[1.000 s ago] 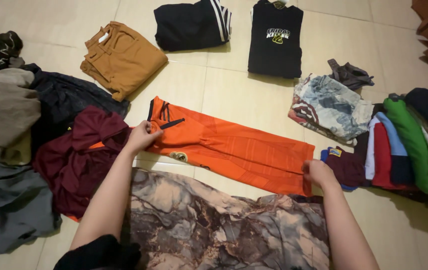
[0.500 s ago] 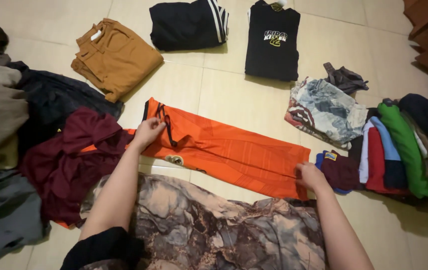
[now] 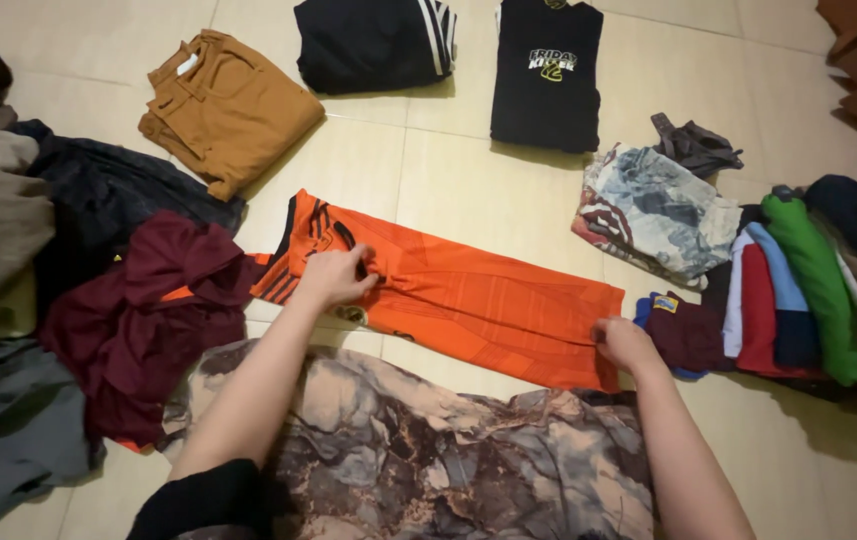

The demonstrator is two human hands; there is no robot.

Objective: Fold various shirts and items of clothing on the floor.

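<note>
An orange garment [image 3: 488, 300] with black stripes lies stretched out across the tiled floor in front of me. My left hand [image 3: 333, 276] rests on its left part, fingers bunching the cloth near the black stripes. My right hand [image 3: 623, 342] pinches the garment's right end at the lower corner. A maroon garment [image 3: 138, 300] lies crumpled just left of the orange one, partly over it. A marbled brown and black cloth [image 3: 428, 450] covers my lap below both arms.
Folded mustard trousers [image 3: 228, 105], a black striped garment [image 3: 373, 45] and a black printed shirt [image 3: 546, 75] lie at the far side. A patterned folded piece [image 3: 653, 215] and a row of coloured folded clothes [image 3: 798, 295] sit right. Unfolded dark and grey clothes [image 3: 8, 300] pile up left.
My left hand has slid right along the orange garment, from its left edge toward the middle, bunching the cloth. My right hand has stayed at the right end.
</note>
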